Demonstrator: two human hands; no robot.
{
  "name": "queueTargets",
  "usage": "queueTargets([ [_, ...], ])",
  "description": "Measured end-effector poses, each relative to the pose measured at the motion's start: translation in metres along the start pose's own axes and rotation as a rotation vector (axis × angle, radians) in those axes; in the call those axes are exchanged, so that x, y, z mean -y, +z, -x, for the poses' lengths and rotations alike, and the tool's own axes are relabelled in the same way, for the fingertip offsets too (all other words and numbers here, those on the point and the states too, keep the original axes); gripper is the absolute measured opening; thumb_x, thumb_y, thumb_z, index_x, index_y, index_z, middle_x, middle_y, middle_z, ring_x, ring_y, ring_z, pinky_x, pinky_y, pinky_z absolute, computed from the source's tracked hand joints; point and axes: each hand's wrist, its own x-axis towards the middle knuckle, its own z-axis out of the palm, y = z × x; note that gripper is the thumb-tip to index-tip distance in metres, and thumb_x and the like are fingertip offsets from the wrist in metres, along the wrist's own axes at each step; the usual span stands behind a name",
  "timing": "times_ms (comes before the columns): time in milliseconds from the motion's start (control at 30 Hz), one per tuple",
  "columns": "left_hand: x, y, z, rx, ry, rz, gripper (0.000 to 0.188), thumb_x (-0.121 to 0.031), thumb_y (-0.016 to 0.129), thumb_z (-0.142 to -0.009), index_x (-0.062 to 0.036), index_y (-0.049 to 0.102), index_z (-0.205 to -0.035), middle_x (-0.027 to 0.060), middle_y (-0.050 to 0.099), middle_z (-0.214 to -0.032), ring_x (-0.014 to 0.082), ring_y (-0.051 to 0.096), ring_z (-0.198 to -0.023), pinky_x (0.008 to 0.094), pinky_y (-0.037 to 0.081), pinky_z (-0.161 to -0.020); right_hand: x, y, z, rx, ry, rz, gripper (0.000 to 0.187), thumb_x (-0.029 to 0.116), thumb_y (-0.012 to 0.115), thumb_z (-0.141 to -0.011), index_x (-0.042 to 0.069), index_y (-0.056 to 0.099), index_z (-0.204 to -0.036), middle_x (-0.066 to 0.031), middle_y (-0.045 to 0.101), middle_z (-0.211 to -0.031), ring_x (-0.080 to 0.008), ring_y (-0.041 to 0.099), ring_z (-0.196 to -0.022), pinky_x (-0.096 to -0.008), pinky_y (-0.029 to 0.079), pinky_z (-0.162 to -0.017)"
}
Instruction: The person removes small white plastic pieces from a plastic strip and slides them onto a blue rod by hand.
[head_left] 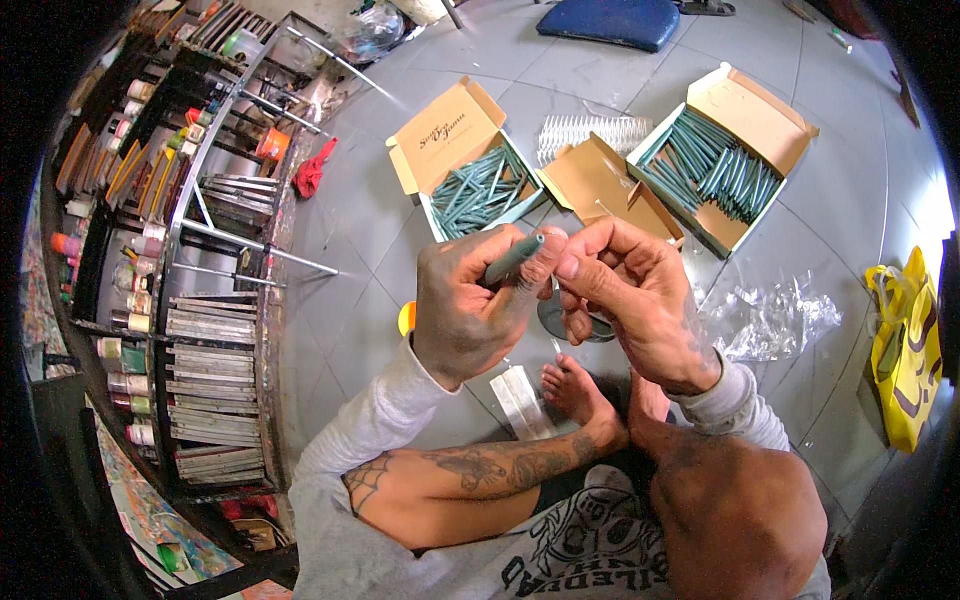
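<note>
My left hand (465,300) is closed round a dark green stick (515,260), which slants up past the thumb. Beside it, my right hand (635,300) has its fingers curled into a pinch near the stick's end. Whatever is between those right fingertips is too small to make out. Beyond the hands stands an open cardboard box (445,130) filled with green sticks (480,195). To its right, a second open box (750,110) holds more such sticks (710,165). A dark round object (553,318) is partly hidden behind my hands.
A brown cardboard piece (600,175) and a clear ribbed tray (590,135) lie between the boxes. Crumpled clear plastic (780,315) and a yellow bag (905,350) are at the right. A metal rack (205,235) of frames and jars lines the left. A white packet (520,400) lies near my foot.
</note>
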Motion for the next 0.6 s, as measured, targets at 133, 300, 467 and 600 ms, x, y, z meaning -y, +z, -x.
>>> queueTargets([
  [133,-0.002,-0.005,0.001,0.035,-0.026,0.094,0.019,-0.017,0.071,-0.091,-0.0005,0.064,-0.083,-0.0041,0.056,-0.065,0.0016,0.039,-0.052,0.0209,0.028,-0.046,0.004,-0.003,0.004,-0.022,-0.016,0.019,0.018,0.015,0.063,-0.098,-0.003,0.06,-0.102,-0.0098,0.066,-0.087,-0.0127,0.062,-0.069,-0.026,0.051,-0.062],
  [300,-0.018,-0.007,0.002,0.064,-0.178,0.298,0.011,-0.01,0.067,-0.093,-0.0002,0.064,-0.09,-0.0005,0.064,-0.077,0.0006,0.051,-0.061,0.0176,0.038,-0.052,0.002,-0.003,0.009,0.056,-0.231,0.003,0.015,0.007,0.059,-0.099,-0.005,0.06,-0.106,-0.0118,0.067,-0.092,-0.0171,0.065,-0.085,-0.0303,0.054,-0.077],
  [467,-0.029,-0.011,-0.001,0.145,-0.266,0.368,0.012,-0.012,0.067,-0.092,-0.0007,0.064,-0.09,0.0012,0.066,-0.077,0.0027,0.055,-0.064,0.019,0.042,-0.056,0.004,-0.003,0.012,0.08,-0.276,0.061,0.012,0.001,0.059,-0.097,-0.007,0.06,-0.107,-0.0121,0.068,-0.094,-0.0173,0.066,-0.09,-0.0318,0.054,-0.081],
  [600,-0.031,-0.013,0.0,0.178,-0.257,0.3,0.01,-0.008,0.069,-0.089,-0.0011,0.064,-0.084,-0.0005,0.066,-0.076,0.0019,0.056,-0.065,0.0204,0.045,-0.056,0.005,-0.004,0.014,0.084,-0.294,0.125,0.012,0.0,0.061,-0.096,-0.007,0.06,-0.105,-0.0115,0.068,-0.094,-0.0167,0.066,-0.089,-0.0313,0.054,-0.081],
])
